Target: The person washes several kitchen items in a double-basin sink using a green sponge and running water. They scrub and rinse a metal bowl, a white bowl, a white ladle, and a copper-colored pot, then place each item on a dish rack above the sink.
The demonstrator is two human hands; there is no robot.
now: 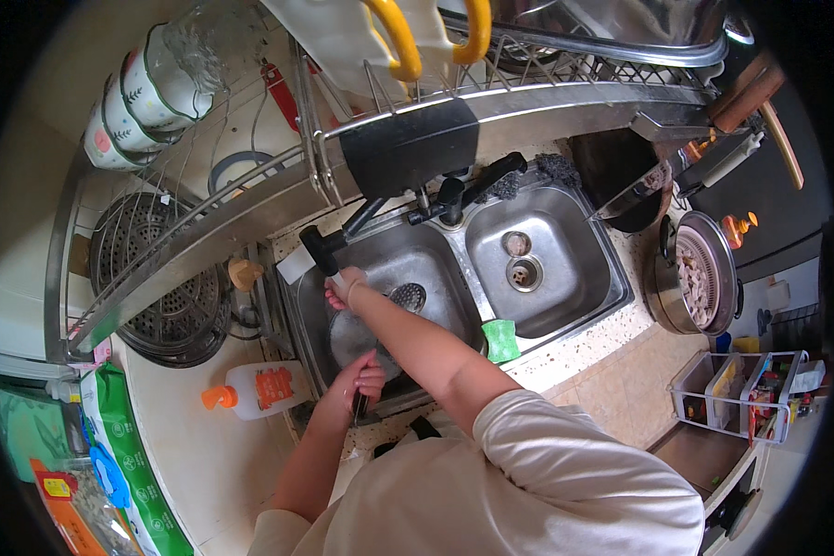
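Note:
Over the left basin of a steel double sink (470, 264), my right hand (344, 286) is at the spout head of a black faucet (322, 249), fingers curled; whether it grips the spout or is just under it is hard to tell. My left hand (367, 382) is closed around the dark handle (360, 409) of a pan (351, 337) whose round body lies in the left basin, partly hidden by my right forearm. Beyond that forearm the perforated drain strainer (409, 297) shows. A green sponge (501, 340) rests on the near rim between the basins.
A steel dish rack (222, 215) with stacked bowls (153, 90) crosses above the sink. Left stands a detergent bottle (267, 390) with an orange cap. On the right are a cleaver blade (632, 189), a pot (657, 292) with a colander of pale pieces, and a plastic caddy (730, 399).

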